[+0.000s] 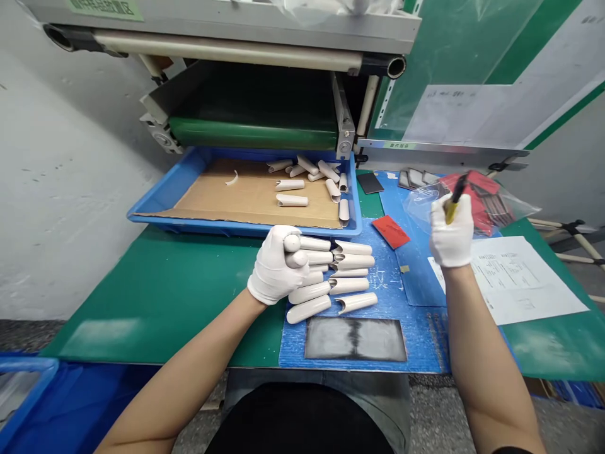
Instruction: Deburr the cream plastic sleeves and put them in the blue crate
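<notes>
Left hand: the gloved left hand (274,268) rests on the mat's near left side, its fingers (289,257) curled together around the ends of the white tubes (352,272), seemingly to steady them.

Right hand: the gloved right hand (451,234) is raised above the mat's right side, its fingers (447,211) closed around a yellow-and-black tool (454,198). The upright grip seems to keep the tool's dark tip up, off the bench (155,296).

Tubes: they lie on the blue mat (416,340) in two rough columns, side by side, probably so that they do not roll. More lie loose beyond the mat, on cardboard (236,195) in a blue tray (161,183).

Mat edges: a grey pad (354,338) lies flat near its front edge, perhaps within easy reach. A red card (390,231) lies on its far part. Printed paper (524,277) lies to its right, and a clear bag (418,208) lies at its far right.
</notes>
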The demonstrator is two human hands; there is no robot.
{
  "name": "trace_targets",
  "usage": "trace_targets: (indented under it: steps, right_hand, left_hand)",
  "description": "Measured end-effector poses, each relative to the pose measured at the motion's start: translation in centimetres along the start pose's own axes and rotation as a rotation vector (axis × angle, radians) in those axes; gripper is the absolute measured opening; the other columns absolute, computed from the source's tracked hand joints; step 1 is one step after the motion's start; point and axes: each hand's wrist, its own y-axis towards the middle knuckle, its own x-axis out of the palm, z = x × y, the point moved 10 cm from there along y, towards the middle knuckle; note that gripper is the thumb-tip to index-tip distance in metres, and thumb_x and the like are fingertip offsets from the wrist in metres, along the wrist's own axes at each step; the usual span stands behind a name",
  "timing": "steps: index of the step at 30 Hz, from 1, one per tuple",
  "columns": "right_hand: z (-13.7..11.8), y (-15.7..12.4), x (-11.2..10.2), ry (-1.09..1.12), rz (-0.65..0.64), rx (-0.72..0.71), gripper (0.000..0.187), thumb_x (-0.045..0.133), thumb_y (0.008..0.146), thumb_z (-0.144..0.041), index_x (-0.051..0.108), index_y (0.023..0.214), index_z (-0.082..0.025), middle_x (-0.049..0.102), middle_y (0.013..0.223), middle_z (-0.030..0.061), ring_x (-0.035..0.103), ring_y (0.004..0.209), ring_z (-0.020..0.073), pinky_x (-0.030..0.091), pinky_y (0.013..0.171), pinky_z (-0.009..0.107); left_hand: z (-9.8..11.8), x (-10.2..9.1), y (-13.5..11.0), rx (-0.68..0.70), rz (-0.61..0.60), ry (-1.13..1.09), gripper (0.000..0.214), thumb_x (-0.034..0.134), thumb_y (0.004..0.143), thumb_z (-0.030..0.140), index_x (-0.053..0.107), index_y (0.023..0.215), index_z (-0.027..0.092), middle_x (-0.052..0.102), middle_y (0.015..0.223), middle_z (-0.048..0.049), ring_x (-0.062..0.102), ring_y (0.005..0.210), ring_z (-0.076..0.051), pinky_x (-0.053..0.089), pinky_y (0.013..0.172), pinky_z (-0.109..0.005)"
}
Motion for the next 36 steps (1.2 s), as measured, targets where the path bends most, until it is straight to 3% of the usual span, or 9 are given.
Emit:
trace_targets:
  steps: [2, 3, 5, 8, 13, 28, 36]
  right_hand:
    - [-5.4, -2.5, 1.6, -0.055, -0.131, -0.08, 0.023, 0.069, 0.099, -0.044, 0.064, 0.104, -0.022, 0.061, 0.081, 0.0006, 0.052, 0.068, 0.0149, 0.04, 0.067, 0.033]
    - [-8.6, -4.1, 2.9, -0.178, -0.234, -0.198, 0.015, 0.065, 0.1, -0.035, 0.067, 0.108, -0.022, 0.065, 0.088, 0.0029, 0.056, 0.074, 0.017, 0.04, 0.069, 0.033]
    - [-13.8, -7.0, 4.5, -0.345, -0.319, -0.408, 0.014, 0.058, 0.1, -0.024, 0.07, 0.107, -0.021, 0.066, 0.089, 0.006, 0.056, 0.08, 0.0207, 0.036, 0.071, 0.035]
    - [-17.4, -9.4, 6.1, -0.481, -0.381, -0.538, 0.025, 0.056, 0.102, -0.024, 0.072, 0.122, -0.022, 0.063, 0.086, 0.0071, 0.048, 0.078, 0.0236, 0.027, 0.07, 0.038]
    - [-17.8, -10.3, 6.7, -0.519, -0.452, -0.531, 0.039, 0.056, 0.105, -0.026, 0.066, 0.143, -0.024, 0.066, 0.089, 0.008, 0.046, 0.078, 0.0248, 0.021, 0.069, 0.039]
    - [-17.4, -9.9, 6.4, -0.485, -0.485, -0.51, 0.044, 0.058, 0.103, -0.03, 0.067, 0.146, -0.025, 0.063, 0.086, 0.0066, 0.045, 0.077, 0.0251, 0.022, 0.069, 0.038]
    - [-17.4, -10.4, 6.9, -0.527, -0.494, -0.528, 0.044, 0.056, 0.104, -0.028, 0.066, 0.146, -0.025, 0.063, 0.083, 0.0074, 0.048, 0.077, 0.0258, 0.024, 0.068, 0.039]
  left_hand:
    - [0.4, 0.3, -0.2, 0.025, -0.019, 0.043, 0.041, 0.066, 0.084, 0.018, 0.054, 0.123, 0.024, 0.065, 0.109, -0.0065, 0.07, 0.097, -0.023, 0.063, 0.09, -0.043]
    - [0.9, 0.4, -0.2, 0.054, -0.031, 0.06, 0.043, 0.068, 0.084, 0.02, 0.054, 0.125, 0.024, 0.067, 0.111, -0.0074, 0.071, 0.098, -0.025, 0.063, 0.09, -0.044]
    - [1.9, 0.7, -0.3, 0.114, -0.047, 0.078, 0.046, 0.07, 0.085, 0.023, 0.054, 0.128, 0.024, 0.072, 0.112, -0.0081, 0.074, 0.098, -0.026, 0.063, 0.089, -0.045]
    - [3.0, 1.4, -0.2, 0.123, -0.112, 0.063, 0.047, 0.069, 0.087, 0.021, 0.055, 0.131, 0.025, 0.078, 0.115, -0.007, 0.076, 0.097, -0.025, 0.063, 0.089, -0.044]
    - [4.3, 2.0, -0.2, 0.178, -0.194, 0.067, 0.058, 0.077, 0.08, 0.026, 0.057, 0.134, 0.026, 0.08, 0.124, -0.0081, 0.078, 0.101, -0.029, 0.061, 0.086, -0.045]
    - [4.3, 1.7, 0.1, 0.217, -0.183, 0.19, 0.043, 0.064, 0.086, 0.021, 0.067, 0.129, 0.023, 0.082, 0.116, -0.0074, 0.075, 0.091, -0.028, 0.057, 0.079, -0.043]
    - [4.4, 2.4, -0.3, 0.227, -0.21, 0.21, 0.054, 0.072, 0.081, 0.027, 0.061, 0.133, 0.023, 0.081, 0.12, -0.0093, 0.075, 0.095, -0.029, 0.055, 0.081, -0.043]
